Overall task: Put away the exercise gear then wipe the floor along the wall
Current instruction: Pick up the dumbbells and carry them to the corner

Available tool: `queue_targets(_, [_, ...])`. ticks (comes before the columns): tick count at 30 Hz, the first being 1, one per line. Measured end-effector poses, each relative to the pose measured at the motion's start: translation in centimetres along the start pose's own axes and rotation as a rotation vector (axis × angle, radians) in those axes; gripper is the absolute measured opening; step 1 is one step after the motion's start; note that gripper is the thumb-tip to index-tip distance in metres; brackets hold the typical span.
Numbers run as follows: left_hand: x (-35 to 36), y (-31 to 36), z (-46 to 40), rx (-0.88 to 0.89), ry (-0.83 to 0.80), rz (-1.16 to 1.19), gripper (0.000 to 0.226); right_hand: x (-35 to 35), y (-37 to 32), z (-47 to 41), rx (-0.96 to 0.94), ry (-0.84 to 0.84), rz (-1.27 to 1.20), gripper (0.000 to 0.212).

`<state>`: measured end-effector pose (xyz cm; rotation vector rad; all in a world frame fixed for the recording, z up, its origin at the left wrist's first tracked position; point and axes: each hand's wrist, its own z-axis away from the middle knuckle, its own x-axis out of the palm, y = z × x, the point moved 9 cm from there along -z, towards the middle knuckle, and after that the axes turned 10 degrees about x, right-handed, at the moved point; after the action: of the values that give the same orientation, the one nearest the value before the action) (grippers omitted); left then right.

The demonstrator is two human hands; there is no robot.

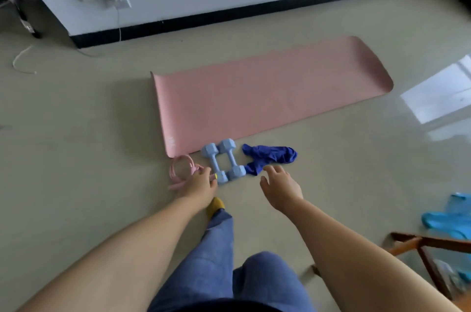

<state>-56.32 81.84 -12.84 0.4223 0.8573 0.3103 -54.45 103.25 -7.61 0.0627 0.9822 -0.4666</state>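
Both hands reach down toward the gear on the floor: my left hand point(197, 183) has its fingers at the pink skipping rope point(182, 170), though I cannot tell whether they have closed on it, and my right hand point(279, 185) hovers spread and empty just short of the blue cloth point(267, 157). Between them the two light-blue dumbbells point(223, 161) lie side by side at the near corner of the pink mat point(254, 97), which is unrolled flat, with the black baseboard point(254, 9) of the wall beyond it. I judge I am at the start of putting the gear away, so next I must secure the rope, lift the dumbbells, then roll the mat before any wiping.
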Motion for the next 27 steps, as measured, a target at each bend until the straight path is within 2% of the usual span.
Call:
queue_targets(5, [-1.3, 1.5, -6.3, 0.005, -0.046, -0.049, 0.030, -0.4, -1.4, -7.6, 0.033, -0.101, -0.054, 0.040])
queue_targets(10, [2.4, -0.5, -14.5, -0.016, -0.057, 0.044, 0.027, 4.6, -2.9, -17.2, -0.005, -0.229, -0.015, 0.038])
queue_targets(13, [7.5, -4.0, -20.2, -0.094, -0.082, 0.132, 0.028, 11.0, -2.4, -24.2, 0.040, -0.328, -0.055, 0.040])
queue_targets(16, [13.3, -8.2, -26.7, -0.169, -0.072, 0.198, 0.027, 19.2, -1.9, -31.2, 0.002, -0.435, 0.039, 0.039])
queue_targets(21, [22.3, -15.4, -36.7, -0.370, -0.013, 0.277, 0.048, 29.7, -0.9, -41.9, -0.026, -0.414, 0.045, 0.040])
queue_targets(24, [26.0, -18.6, -41.3, -0.478, 0.074, 0.354, 0.057, 35.4, 0.4, -46.8, 0.086, -0.393, -0.051, 0.044])
queue_targets(27, [30.1, -22.6, -45.0, -0.629, 0.139, 0.505, 0.056, 41.0, 1.0, -50.0, 0.176, -0.420, -0.191, 0.049])
